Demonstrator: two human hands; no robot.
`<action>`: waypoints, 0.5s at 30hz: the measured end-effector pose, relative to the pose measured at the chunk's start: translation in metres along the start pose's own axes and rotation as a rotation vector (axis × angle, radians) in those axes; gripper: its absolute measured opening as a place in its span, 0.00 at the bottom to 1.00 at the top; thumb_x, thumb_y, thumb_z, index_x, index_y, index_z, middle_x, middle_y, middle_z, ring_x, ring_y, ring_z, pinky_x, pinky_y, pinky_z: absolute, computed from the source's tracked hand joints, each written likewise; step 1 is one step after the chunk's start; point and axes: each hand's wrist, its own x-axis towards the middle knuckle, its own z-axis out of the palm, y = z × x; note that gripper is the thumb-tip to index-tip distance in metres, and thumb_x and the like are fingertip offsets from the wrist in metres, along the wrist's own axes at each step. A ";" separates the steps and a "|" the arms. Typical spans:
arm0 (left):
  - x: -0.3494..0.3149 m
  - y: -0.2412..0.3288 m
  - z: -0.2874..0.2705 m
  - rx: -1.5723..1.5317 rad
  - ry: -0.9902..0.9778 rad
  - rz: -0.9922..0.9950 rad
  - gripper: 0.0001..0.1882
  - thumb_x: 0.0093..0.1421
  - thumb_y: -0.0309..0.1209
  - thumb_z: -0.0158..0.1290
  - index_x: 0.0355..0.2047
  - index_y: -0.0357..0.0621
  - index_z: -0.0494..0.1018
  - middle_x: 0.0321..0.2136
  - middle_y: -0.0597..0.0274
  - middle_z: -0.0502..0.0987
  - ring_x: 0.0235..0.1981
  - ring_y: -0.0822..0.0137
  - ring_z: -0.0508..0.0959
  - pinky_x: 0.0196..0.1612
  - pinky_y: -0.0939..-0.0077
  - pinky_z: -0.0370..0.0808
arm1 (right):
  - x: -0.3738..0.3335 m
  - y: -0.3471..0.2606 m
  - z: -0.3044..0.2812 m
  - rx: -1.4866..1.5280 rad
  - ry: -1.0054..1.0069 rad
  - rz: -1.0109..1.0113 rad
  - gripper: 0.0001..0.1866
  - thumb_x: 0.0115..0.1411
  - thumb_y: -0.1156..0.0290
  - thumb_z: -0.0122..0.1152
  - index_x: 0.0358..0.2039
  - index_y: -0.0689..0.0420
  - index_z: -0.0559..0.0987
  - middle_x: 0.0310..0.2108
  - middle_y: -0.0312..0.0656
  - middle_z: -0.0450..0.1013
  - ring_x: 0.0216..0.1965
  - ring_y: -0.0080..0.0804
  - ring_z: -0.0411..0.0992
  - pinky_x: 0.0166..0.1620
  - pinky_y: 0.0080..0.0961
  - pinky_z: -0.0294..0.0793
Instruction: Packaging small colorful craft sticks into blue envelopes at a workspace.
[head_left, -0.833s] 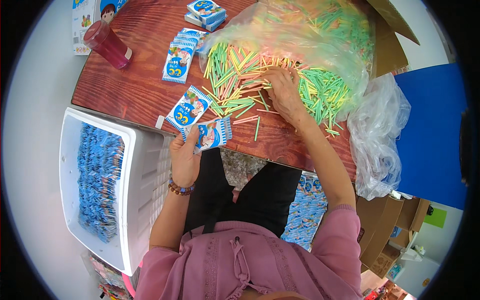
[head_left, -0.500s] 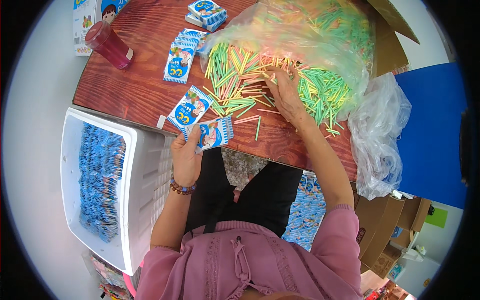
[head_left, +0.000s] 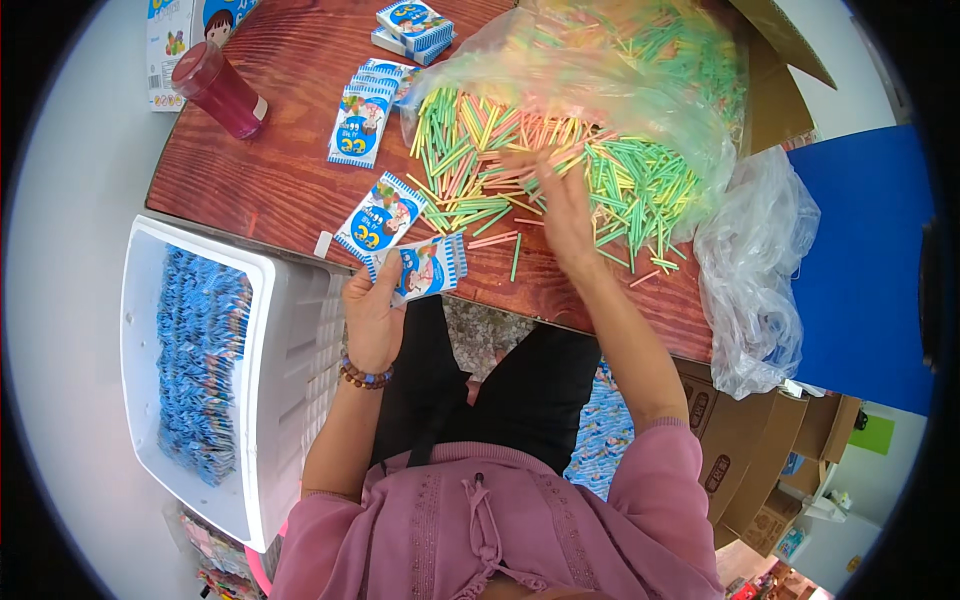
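Observation:
My left hand [head_left: 372, 318] holds a few small blue-and-white printed packets [head_left: 425, 270] at the near table edge, thumb on top. Just beyond them, another such packet [head_left: 380, 215] lies flat on the table. My right hand [head_left: 568, 215] is at the near side of a loose heap of thin pink, yellow and green sticks [head_left: 640, 185]. Its fingers are closed on several pink sticks [head_left: 566, 156]; the fingertips are partly hidden. Part of the heap lies inside a clear plastic bag [head_left: 590, 75].
More packets [head_left: 360, 120] lie overlapped on the table [head_left: 290, 150], below small stacked boxes [head_left: 415, 22]. A red-capped jar [head_left: 225, 95] stands at left. A white crate [head_left: 262, 400] full of packets is beside me. Crumpled plastic [head_left: 755, 280] hangs over the right edge, near cartons [head_left: 740, 450].
My right hand has shifted left and nearer to me, and pink sticks now show in its fingers. My left hand and its packets have stayed in place.

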 end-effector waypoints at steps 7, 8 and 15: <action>-0.001 0.001 0.002 -0.017 -0.012 -0.014 0.07 0.64 0.28 0.51 0.38 0.37 0.76 0.36 0.63 0.79 0.36 0.76 0.79 0.40 0.78 0.76 | -0.012 0.029 0.005 -0.550 -0.158 -0.253 0.07 0.69 0.69 0.43 0.44 0.58 0.65 0.40 0.43 0.73 0.56 0.38 0.67 0.66 0.42 0.43; -0.001 0.002 0.000 -0.015 -0.013 -0.011 0.07 0.64 0.28 0.51 0.38 0.37 0.76 0.36 0.63 0.79 0.36 0.76 0.79 0.40 0.78 0.76 | -0.013 0.028 0.007 -0.678 -0.178 -0.312 0.06 0.68 0.70 0.44 0.43 0.56 0.65 0.40 0.43 0.73 0.57 0.38 0.66 0.68 0.44 0.36; -0.002 0.003 0.004 0.001 -0.018 -0.001 0.08 0.64 0.28 0.51 0.38 0.38 0.76 0.36 0.63 0.80 0.36 0.75 0.79 0.41 0.78 0.76 | -0.021 0.025 0.002 -0.369 -0.183 -0.232 0.05 0.66 0.77 0.47 0.42 0.57 0.65 0.45 0.45 0.70 0.60 0.44 0.62 0.67 0.48 0.41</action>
